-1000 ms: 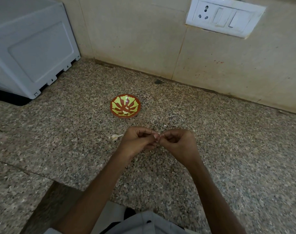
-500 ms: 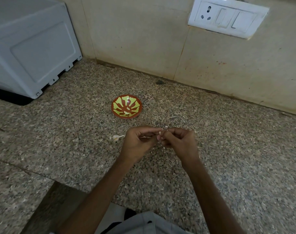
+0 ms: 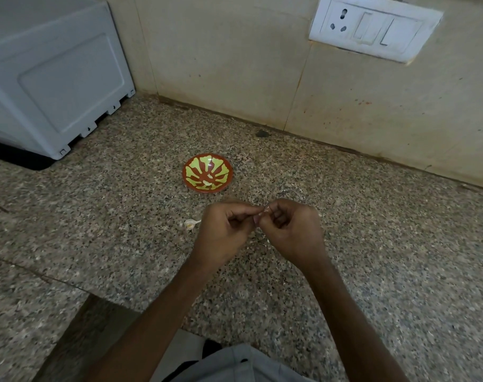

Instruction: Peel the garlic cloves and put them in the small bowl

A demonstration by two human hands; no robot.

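A small red bowl (image 3: 207, 173) with a yellow-green pattern stands on the granite counter (image 3: 372, 244); pale peeled pieces lie inside it. Just in front of it, my left hand (image 3: 223, 232) and my right hand (image 3: 292, 230) meet fingertip to fingertip, both pinching a small garlic clove (image 3: 263, 212) that is mostly hidden by the fingers. An unpeeled garlic clove (image 3: 190, 223) with a thin tail lies on the counter just left of my left hand.
A grey-white appliance (image 3: 53, 73) stands at the back left. The tiled wall (image 3: 234, 64) runs behind the bowl, with a white switch and socket plate (image 3: 372, 28) at upper right. A dark speck (image 3: 261, 133) lies near the wall. The counter's front edge drops off at lower left.
Both hands stay together over the same spot, their fingertips shifting slightly around the clove. Bowl and loose clove have not moved.
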